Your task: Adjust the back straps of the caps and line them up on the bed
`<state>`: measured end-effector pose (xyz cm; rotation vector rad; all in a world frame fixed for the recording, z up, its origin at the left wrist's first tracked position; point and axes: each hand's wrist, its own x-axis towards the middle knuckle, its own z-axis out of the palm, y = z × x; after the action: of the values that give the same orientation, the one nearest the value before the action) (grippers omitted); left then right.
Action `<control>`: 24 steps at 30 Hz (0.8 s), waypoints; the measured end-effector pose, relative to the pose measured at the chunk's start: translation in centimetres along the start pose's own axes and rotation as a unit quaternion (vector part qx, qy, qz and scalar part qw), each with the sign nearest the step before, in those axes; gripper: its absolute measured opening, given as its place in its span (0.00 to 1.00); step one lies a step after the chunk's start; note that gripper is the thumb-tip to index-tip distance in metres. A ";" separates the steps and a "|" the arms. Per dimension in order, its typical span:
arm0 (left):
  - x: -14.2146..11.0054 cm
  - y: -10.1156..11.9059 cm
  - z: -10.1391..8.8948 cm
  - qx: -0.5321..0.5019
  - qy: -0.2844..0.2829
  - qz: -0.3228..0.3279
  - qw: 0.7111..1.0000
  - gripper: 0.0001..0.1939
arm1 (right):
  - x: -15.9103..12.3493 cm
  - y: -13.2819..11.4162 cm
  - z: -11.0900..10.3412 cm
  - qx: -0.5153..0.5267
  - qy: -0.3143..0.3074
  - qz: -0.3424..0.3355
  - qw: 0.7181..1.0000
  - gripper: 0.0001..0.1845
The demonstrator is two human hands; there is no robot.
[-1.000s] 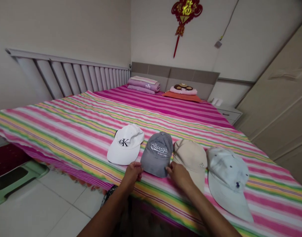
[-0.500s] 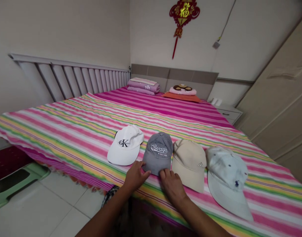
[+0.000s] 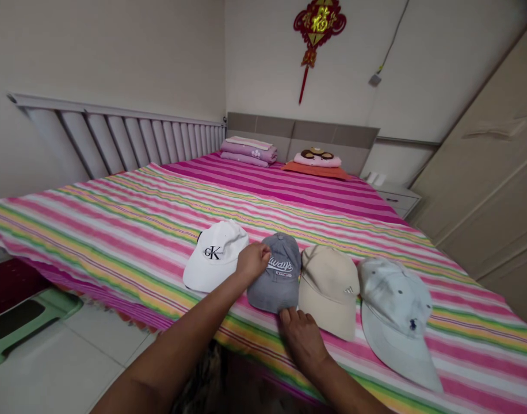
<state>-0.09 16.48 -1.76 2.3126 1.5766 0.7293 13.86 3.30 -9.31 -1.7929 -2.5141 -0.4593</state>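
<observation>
We look down a wide bed covered by a striped cotton bedspread (image 3: 117,230) in pink, white, yellow and green. Four baseball caps lie side by side in a row near its lower edge, at the centre of the frame, with their brims toward us. From left to right they are a white cap with a black CK logo (image 3: 214,256), a grey cap with "Always" stitched on it (image 3: 281,276), a beige cap with a small logo (image 3: 326,290) and a pale blue-white cap with a dark embroidered logo (image 3: 397,316).

Our left hand (image 3: 252,261) curls narrowly over the grey cap's upper left side, just beside the white cap; we cannot tell whether it grips. Our right hand (image 3: 300,339) lies open on the bedspread, its fingers spread just below the grey cap's brim.

At the top centre, a grey panelled headboard (image 3: 302,129) rises behind folded lilac bedding (image 3: 248,150) and a pink cartoon-faced pillow (image 3: 317,158). A red and gold Chinese knot (image 3: 319,23) hangs above. A white slatted panel (image 3: 117,138) runs along the upper left wall, cream wardrobe doors (image 3: 483,155) fill the right, and white floor tiles (image 3: 65,368) and a green plastic stool (image 3: 26,322) sit at lower left.
</observation>
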 end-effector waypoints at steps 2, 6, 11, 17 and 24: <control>2.0 1.0 -0.1 0.029 0.008 0.024 0.999 0.11 | -0.4 -0.3 0.2 0.003 0.002 0.010 1.000 0.09; 5.1 2.3 0.6 0.080 -0.001 0.060 0.995 0.12 | -1.3 -1.1 0.7 0.008 0.005 0.028 1.000 0.10; 6.6 3.2 1.8 0.127 0.011 0.077 0.989 0.11 | -1.8 -1.8 1.1 0.019 0.012 0.047 0.999 0.12; 6.6 3.9 1.8 0.148 0.030 0.132 0.980 0.09 | -1.8 -2.0 1.3 0.026 0.023 0.058 0.998 0.10; 6.2 4.5 1.6 0.142 0.050 0.155 0.976 0.10 | -1.8 -2.1 1.5 0.031 0.023 0.062 0.997 0.08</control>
<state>6.12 20.54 0.66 2.8180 1.4565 0.7369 12.74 1.37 -11.52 -1.8784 -2.3438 -0.4083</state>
